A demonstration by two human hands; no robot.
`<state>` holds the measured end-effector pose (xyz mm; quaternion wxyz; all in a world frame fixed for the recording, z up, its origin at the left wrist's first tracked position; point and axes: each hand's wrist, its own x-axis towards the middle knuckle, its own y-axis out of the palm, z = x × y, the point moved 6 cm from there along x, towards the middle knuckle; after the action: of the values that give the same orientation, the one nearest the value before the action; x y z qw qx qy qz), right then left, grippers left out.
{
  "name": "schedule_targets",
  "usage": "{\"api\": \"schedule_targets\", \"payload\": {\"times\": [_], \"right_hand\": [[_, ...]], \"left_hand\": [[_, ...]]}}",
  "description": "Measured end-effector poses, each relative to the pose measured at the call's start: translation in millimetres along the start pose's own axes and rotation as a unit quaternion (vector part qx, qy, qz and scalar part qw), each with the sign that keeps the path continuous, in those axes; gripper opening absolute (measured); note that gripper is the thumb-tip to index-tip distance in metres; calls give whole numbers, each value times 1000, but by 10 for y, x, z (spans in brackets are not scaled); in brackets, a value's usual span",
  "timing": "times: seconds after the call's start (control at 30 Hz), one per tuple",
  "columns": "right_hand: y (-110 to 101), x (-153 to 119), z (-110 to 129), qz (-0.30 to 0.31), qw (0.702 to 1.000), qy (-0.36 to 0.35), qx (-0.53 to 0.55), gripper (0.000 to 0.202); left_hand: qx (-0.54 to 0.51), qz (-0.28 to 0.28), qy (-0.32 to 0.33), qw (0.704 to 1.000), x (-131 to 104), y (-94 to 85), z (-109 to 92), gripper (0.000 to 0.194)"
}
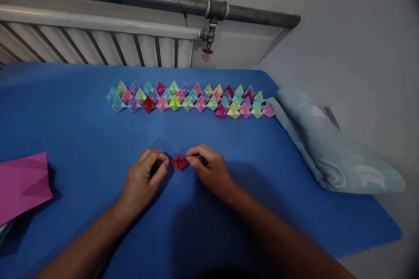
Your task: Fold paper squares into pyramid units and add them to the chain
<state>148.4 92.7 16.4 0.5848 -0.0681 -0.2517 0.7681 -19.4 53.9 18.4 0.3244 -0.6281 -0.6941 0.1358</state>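
Note:
A small red origami boat (180,162) is held just over the blue tabletop (131,226), or resting on it; I cannot tell which. My left hand (144,174) pinches its left tip between thumb and forefinger. On the opposite side, my right hand (209,166) grips the right tip in the same way, its other fingers curled in. Beyond both hands stand several finished paper boats (175,103) in pink, green, purple, teal, yellow and red, set close together in staggered rows.
Pink paper sheets (24,183) lie at the left edge, with a bluish piece beneath. A folded pale green cloth (340,152) rests along the right side by the wall. At the back are a white radiator (98,22), a metal pipe (163,2) and a red valve handle (207,51).

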Motion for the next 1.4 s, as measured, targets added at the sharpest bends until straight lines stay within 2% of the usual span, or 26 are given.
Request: {"api": "schedule_targets", "payload": {"times": [0.1, 0.2, 0.33, 0.47, 0.63, 0.77, 0.9, 1.0, 1.1, 1.2, 1.3, 1.4], "right_hand": [[-3, -32, 81, -20, 999, -25, 14, 12], [11, -68, 167, -22, 998, -58, 8, 13], [40, -115, 241, -11, 996, -92, -4, 13], [62, -154, 279, -13, 993, -118, -13, 14], [72, -179, 300, -18, 991, -130, -40, 13], [93, -189, 303, 0, 991, -129, -48, 14], [136, -206, 315, 44, 991, -121, -42, 14], [147, -192, 293, 65, 996, -69, -2, 9], [126, -152, 216, 38, 998, 4, 40, 12], [146, -123, 105, 20, 997, 60, 54, 3], [207, -116, 36, 37, 996, 73, 46, 8], [248, -120, 38, 59, 997, 54, 17, 12]], "left_hand": [[-5, -13, -11, 1000, -24, 7, -17, 18], [-14, 0, -41, 999, -51, 43, -8, 26], [-54, 25, -71, 996, -62, 74, -4, 19], [-92, 19, -95, 991, -65, 74, 18, 18], [-191, 2, -164, 968, -66, 84, 123, 24], [-237, -10, -184, 954, -40, 42, 138, 24], [-178, -8, -161, 971, -27, -3, 114, 25], [-112, -1, -113, 987, -33, -6, 67, 24], [-61, 5, -54, 997, -54, 14, -5, 22], [-39, 26, -15, 999, -81, 51, -64, 22], [-25, 40, 0, 999, -100, 73, -94, 22], [-19, 40, 6, 999, -115, 79, -100, 22]]}}
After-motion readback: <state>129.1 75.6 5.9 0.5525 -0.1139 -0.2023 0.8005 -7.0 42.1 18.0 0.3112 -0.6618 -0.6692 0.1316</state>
